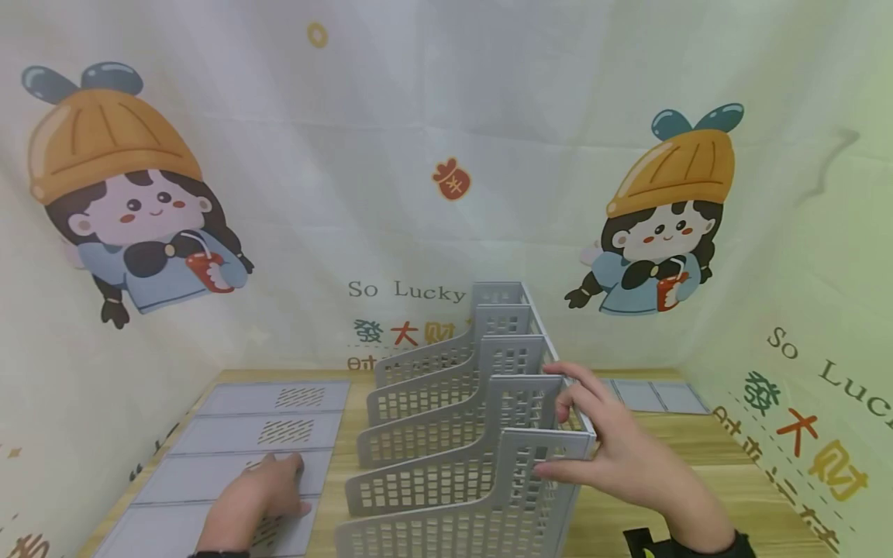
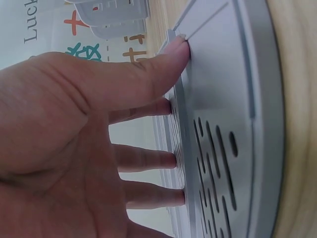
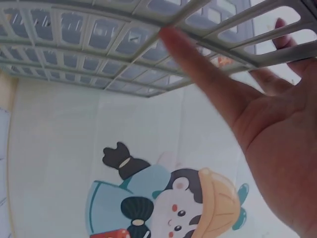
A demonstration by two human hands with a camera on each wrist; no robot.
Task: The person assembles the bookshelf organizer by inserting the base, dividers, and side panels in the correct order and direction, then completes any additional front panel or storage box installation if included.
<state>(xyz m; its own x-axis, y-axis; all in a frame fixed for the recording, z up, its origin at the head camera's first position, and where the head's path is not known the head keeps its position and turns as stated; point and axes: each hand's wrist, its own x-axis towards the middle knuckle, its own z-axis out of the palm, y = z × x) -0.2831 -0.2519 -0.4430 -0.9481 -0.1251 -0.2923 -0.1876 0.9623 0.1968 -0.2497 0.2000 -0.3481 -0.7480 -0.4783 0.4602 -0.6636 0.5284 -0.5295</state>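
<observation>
A grey plastic file rack (image 1: 537, 443) with several perforated upright dividers stands on the wooden table. My right hand (image 1: 617, 446) grips its tall side, thumb against the nearest divider and fingers over the top edge. From below, the right wrist view shows the lattice (image 3: 131, 62) with the thumb against it. Left of the rack lies a flat grey panel (image 1: 216, 430), split into sections with slanted slots. My left hand (image 1: 258, 492) rests on it, thumb and fingertips touching the surface; the left wrist view shows those fingers (image 2: 148, 158) nearly straight, palm raised off the panel.
Another flat grey sectioned panel (image 1: 659, 397) lies at the back right, behind the right hand. Wood-grain table top (image 1: 670, 473) shows around the rack. A pale printed cloth (image 1: 391, 194) with cartoon figures hangs at the back and sides.
</observation>
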